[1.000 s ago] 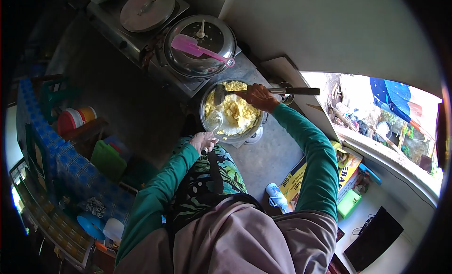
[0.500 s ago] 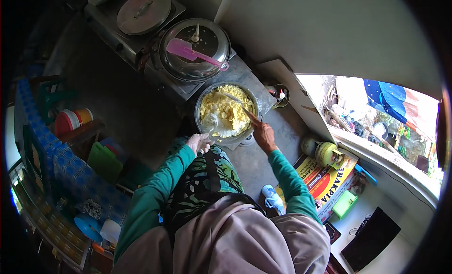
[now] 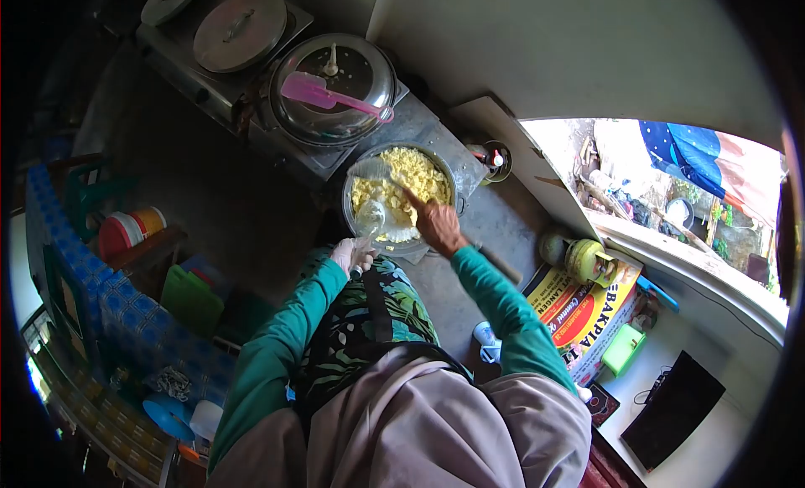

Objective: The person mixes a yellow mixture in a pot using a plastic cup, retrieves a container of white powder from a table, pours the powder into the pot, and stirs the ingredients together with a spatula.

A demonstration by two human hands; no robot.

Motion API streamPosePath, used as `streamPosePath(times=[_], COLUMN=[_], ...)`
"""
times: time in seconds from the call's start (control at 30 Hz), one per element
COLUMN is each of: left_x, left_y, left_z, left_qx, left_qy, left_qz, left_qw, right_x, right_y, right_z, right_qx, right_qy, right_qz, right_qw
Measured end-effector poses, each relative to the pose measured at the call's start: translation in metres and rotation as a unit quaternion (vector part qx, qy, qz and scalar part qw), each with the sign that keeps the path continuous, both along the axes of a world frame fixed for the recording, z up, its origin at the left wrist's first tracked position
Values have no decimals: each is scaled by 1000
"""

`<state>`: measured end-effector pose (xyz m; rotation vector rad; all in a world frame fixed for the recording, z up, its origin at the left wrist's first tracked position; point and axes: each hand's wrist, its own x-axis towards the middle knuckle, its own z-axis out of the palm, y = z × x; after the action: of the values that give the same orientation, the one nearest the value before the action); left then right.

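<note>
My right hand (image 3: 442, 226) is closed round the handle of a long-handled metal spatula (image 3: 369, 168). Its broad blade lies over the far left of the pot, and the handle runs back past my wrist. A wide metal pot (image 3: 454, 182) holds a crumbly yellow mixture (image 3: 417, 171) with a patch of white at the near side. My left hand (image 3: 352, 257), in a pale glove, is at the pot's near rim with the fingers closed. From it a clear, shiny thing with a rounded end (image 3: 370, 218) reaches into the pot; its kind is hard to make out.
Behind the pot stands a large lidded steamer (image 3: 334, 69) with a pink spatula (image 3: 335, 96) across its lid. A stove with a round lid (image 3: 240, 31) is farther back. At right are a green gas cylinder (image 3: 589, 262) and a printed box (image 3: 570, 312); a blue-covered table (image 3: 138, 303) stands left.
My right hand and the metal spatula have moved left over the pot, the blade now at its far left side. My left hand stays at the near rim. The view has shifted slightly.
</note>
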<state>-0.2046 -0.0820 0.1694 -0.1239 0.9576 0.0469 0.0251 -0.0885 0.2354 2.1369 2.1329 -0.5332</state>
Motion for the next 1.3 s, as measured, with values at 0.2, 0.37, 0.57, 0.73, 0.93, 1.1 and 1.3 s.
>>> streamPosePath(times=[0.2, 0.37, 0.57, 0.73, 0.93, 1.1, 1.3], left_x=[4, 4, 6, 7, 12, 19, 13], left_y=[2, 0, 0, -3, -12, -19, -15], left_z=[7, 9, 3, -15, -4, -2, 7], left_qx=[6, 19, -48, -25, 12, -24, -13], left_qy=[28, 25, 2, -14, -1, 36, 43], left_qz=[-7, -17, -20, -3, 26, 64, 35], left_qw=[1000, 999, 999, 1000, 1000, 997, 998], right_x=[70, 97, 72, 79, 91, 84, 83], right_y=[59, -15, -71, -20, -57, -53, 9], right_z=[-7, -8, 1, 7, 18, 20, -17], right_qx=[42, 115, -60, 22, 65, -55, 62], right_qy=[-142, -151, 3, -94, -143, -51, -136], right_qz=[178, 59, -167, -49, -9, -21, 38], right_qw=[973, 980, 984, 994, 988, 997, 988])
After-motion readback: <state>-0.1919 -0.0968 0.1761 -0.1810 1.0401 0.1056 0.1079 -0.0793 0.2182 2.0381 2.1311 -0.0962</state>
